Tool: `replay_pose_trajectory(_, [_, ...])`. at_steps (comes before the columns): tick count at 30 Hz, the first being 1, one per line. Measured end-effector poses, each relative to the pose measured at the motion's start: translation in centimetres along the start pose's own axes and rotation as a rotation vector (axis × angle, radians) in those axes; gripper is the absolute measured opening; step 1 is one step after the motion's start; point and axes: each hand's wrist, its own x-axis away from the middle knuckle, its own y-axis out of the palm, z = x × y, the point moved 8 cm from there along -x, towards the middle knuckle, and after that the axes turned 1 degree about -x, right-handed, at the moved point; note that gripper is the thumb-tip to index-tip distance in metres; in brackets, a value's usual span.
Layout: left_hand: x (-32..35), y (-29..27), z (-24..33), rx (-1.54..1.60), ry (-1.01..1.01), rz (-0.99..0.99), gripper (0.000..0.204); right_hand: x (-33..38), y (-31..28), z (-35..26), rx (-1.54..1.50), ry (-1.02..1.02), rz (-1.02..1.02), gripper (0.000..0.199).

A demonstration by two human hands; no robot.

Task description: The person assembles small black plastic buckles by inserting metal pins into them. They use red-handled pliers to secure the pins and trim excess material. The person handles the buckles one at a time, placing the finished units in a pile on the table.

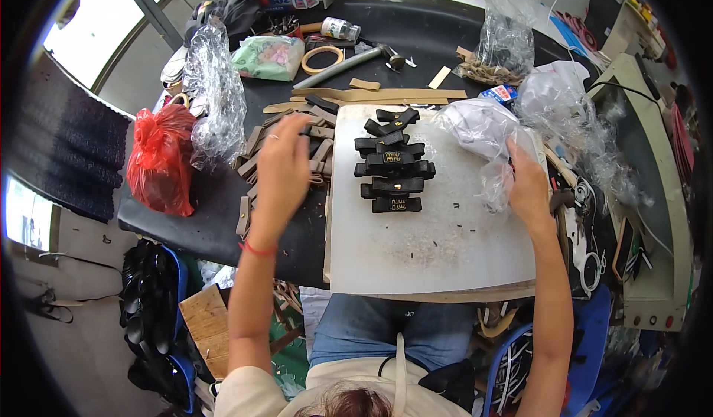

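Black strap bows (394,161), some with gold-coloured marks, lie in a column on a white cutting board (445,246). My left hand (284,166) is raised over a heap of taupe straps (321,150) left of the board. Its fingers point away from me, slightly blurred and a little apart, and I see nothing held in them. At the board's right side, my right hand (529,187) closes on the edge of a clear plastic bag (483,124) with white material inside. Part of the bag rests on the board's far right corner.
Beyond the board lie tan strips (401,96), a hammer (349,66) and a tape ring (322,60). A red plastic bag (160,161) hangs at the left table edge. Blue bins (178,283) stand below. A beige machine (657,268) stands at right.
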Motion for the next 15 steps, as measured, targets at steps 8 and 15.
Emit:
replay_pose_trajectory(8, [-0.7,3.7,-7.4,-0.222,-0.152,-0.518,0.067,0.3,-0.3,-0.7,0.132,0.049,-0.015,0.023])
replay_pose_trajectory(15, [-0.3,1.8,-7.4,-0.322,-0.056,-0.219,0.029,0.2,0.1,-0.4,0.185,0.021,-0.099,0.025])
